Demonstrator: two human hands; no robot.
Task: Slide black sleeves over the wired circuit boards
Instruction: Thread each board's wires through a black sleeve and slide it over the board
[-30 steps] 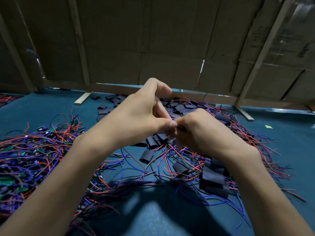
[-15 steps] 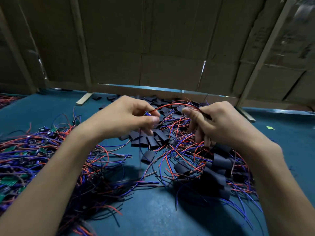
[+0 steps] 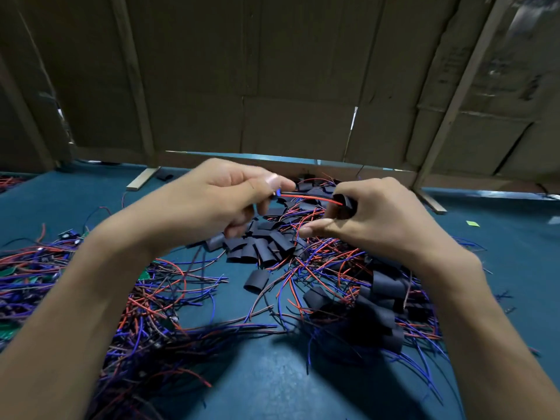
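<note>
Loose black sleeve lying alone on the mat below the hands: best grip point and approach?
Take the loose black sleeve across its flattened sides at mid-length, coming from above. It lies on the mat, open end facing the camera, with clear mat on either side.

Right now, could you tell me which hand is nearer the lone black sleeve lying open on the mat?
Left; it's above-left of the sleeve, the right farther up-right.

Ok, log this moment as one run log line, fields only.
left hand: pinches wires | right hand: grips black sleeve | wires entering sleeve | board: hidden | loose sleeves on table
</note>
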